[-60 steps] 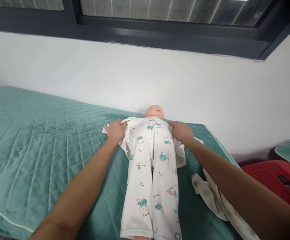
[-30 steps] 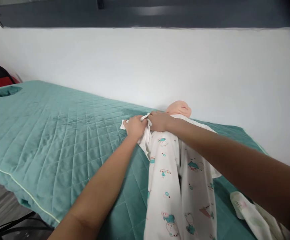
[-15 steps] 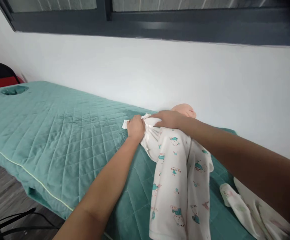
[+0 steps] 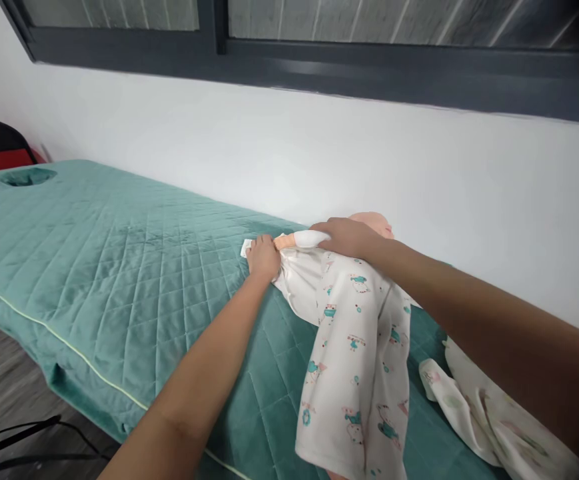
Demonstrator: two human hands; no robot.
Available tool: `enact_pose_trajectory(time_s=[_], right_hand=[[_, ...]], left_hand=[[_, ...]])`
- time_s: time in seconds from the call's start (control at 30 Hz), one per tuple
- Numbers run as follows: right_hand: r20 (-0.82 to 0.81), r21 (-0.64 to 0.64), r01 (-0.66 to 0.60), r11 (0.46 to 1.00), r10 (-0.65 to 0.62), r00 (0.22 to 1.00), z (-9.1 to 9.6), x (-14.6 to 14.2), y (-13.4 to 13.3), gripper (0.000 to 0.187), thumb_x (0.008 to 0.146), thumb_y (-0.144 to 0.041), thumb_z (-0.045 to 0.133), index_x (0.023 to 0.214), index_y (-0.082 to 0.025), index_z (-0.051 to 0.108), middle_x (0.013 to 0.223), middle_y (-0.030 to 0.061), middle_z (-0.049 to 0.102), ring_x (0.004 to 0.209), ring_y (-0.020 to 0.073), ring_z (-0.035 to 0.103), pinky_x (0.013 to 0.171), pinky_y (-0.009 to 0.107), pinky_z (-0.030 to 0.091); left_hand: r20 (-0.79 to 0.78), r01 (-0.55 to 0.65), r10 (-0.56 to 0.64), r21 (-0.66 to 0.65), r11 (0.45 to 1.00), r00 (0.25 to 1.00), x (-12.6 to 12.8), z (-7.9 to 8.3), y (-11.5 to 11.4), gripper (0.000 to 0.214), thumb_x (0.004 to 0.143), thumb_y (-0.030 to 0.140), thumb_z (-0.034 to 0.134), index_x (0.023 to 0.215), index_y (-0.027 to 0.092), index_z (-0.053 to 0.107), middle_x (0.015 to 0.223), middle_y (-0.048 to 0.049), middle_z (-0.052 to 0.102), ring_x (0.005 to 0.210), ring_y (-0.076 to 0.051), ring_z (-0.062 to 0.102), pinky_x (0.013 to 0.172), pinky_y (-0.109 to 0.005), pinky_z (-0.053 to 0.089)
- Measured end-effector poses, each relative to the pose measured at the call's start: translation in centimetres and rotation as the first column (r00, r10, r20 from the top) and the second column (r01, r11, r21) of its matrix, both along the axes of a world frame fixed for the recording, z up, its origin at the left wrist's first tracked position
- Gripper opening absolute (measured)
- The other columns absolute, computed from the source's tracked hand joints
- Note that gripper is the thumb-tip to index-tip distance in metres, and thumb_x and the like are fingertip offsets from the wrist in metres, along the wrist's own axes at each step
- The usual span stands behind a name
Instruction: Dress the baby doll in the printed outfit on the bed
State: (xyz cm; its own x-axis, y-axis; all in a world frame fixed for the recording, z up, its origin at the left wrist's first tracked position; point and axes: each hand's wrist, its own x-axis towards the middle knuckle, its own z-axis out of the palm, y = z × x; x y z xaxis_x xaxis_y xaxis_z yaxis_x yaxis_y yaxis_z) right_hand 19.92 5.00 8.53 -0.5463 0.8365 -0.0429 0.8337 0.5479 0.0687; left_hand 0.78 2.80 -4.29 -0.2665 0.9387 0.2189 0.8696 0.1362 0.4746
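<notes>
A doll lies on the bed by the wall, its pinkish head [image 4: 373, 221] partly hidden behind my right hand. White clothing with small teal and pink animal figures [image 4: 354, 347] drapes over its body towards me. My left hand [image 4: 263, 257] is closed on white cloth at the doll's arm [image 4: 285, 241], a short bare stretch of which shows. A smooth white sleeve [image 4: 310, 239] covers the arm farther up. My right hand [image 4: 346, 236] is wrapped round that sleeved part, near the head. A white cloth end pokes out beyond my left fingers.
The green quilted bed cover [image 4: 134, 287] stretches left to a face hole [image 4: 28, 177]. Another pale printed garment [image 4: 489, 413] lies at lower right, beneath my right forearm. A white wall [image 4: 194, 140] and dark window frame [image 4: 319, 67] stand behind. Black cables [image 4: 34, 433] lie lower left.
My left hand has moved slightly left and down with the white cloth. A bare stretch of the doll's arm and more of the white sleeve now show between my hands.
</notes>
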Motion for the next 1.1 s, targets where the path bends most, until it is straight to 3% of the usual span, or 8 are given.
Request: enact_pose_trajectory(time_s=[0.2,0.37,0.47,0.57,0.73,0.9,1.03,1.1], right_hand=[[0.015,-0.022,0.021,1.0,-0.021,1.0,-3.8,-3.5,0.8,0.044,0.088,-0.04,0.056,0.13,-0.03,0.057,0.118,0.0083,0.065,0.104,0.0278,0.06,0.079,0.033,0.043],[-0.151,-0.044,-0.002,0.999,-0.005,0.988,-4.6,-3.4,1.4,0.047,0.085,-0.039,0.062,0.126,-0.017,0.06,0.122,0.0129,0.065,0.106,0.0278,0.058,0.086,0.035,0.042],[-0.225,-0.033,0.02,0.999,-0.027,0.974,-3.3,-1.0,0.6,0.043,0.092,-0.041,0.051,0.125,-0.016,0.06,0.126,0.0114,0.064,0.109,0.0229,0.058,0.092,0.031,0.041],[-0.392,0.052,0.18,0.982,-0.146,0.908,-2.8,3.1,-1.3,0.036,0.096,-0.034,0.038,0.112,-0.018,0.065,0.119,0.0081,0.067,0.105,0.0205,0.06,0.092,0.03,0.042],[-0.635,0.118,0.553,0.825,-0.366,0.681,-6.7,10.7,-5.2,0.039,0.087,-0.029,0.045,0.121,-0.018,0.061,0.121,0.0104,0.066,0.109,0.0262,0.059,0.094,0.039,0.044],[-0.481,0.16,0.617,0.771,-0.485,0.73,-10.0,12.8,-7.4,0.046,0.087,-0.02,0.042,0.131,-0.018,0.055,0.13,0.0114,0.061,0.12,0.0302,0.054,0.104,0.045,0.036],[-0.407,0.205,0.563,0.8,-0.454,0.793,-9.5,13.2,-7.7,0.051,0.085,-0.013,0.04,0.133,-0.022,0.053,0.13,0.0104,0.061,0.111,0.0296,0.059,0.094,0.041,0.041],[-0.464,0.185,0.596,0.782,-0.465,0.754,-9.3,14.2,-7.7,0.049,0.085,-0.012,0.039,0.13,-0.022,0.055,0.131,0.0092,0.062,0.111,0.0282,0.06,0.095,0.04,0.041]], left_hand=[[-0.079,0.106,-0.096,0.146,0.984,0.992,0.2,0.3,-0.4,0.041,0.093,0.023,0.046,0.134,0.025,0.045,0.137,-0.0126,0.05,0.128,-0.029,0.043,0.103,-0.047,0.038],[-0.292,0.381,-0.312,0.219,0.898,0.904,0.7,0.7,-1.0,0.048,0.092,0.022,0.05,0.139,0.03,0.044,0.137,-0.0086,0.053,0.127,-0.029,0.044,0.117,-0.063,0.01],[-0.326,0.454,-0.378,0.198,0.869,0.866,1.0,0.8,-1.2,0.05,0.092,0.029,0.052,0.141,0.03,0.041,0.136,-0.0084,0.054,0.124,-0.028,0.047,0.118,-0.062,0.004],[-0.339,0.424,-0.349,0.176,0.889,0.874,1.3,0.8,-1.3,0.049,0.092,0.03,0.052,0.141,0.026,0.043,0.135,-0.0096,0.055,0.124,-0.028,0.048,0.118,-0.055,0.013],[-0.382,0.392,-0.321,0.124,0.911,0.867,1.9,1.0,-1.4,0.052,0.093,0.031,0.05,0.143,0.021,0.039,0.133,-0.0135,0.055,0.121,-0.029,0.049,0.102,-0.042,0.035],[-0.438,0.35,-0.281,0.085,0.933,0.854,2.3,1.2,-1.7,0.046,0.094,0.036,0.048,0.138,0.021,0.043,0.129,-0.0137,0.057,0.116,-0.03,0.05,0.095,-0.04,0.036],[-0.484,0.315,-0.25,0.057,0.947,0.839,2.6,1.5,-1.8,0.036,0.093,0.038,0.049,0.124,0.021,0.05,0.123,-0.0131,0.059,0.114,-0.031,0.051,0.092,-0.041,0.038],[-0.5,0.289,-0.239,0.022,0.957,0.832,2.5,1.7,-1.7,0.031,0.093,0.037,0.049,0.119,0.021,0.052,0.122,-0.0133,0.06,0.114,-0.031,0.051,0.093,-0.041,0.038]])
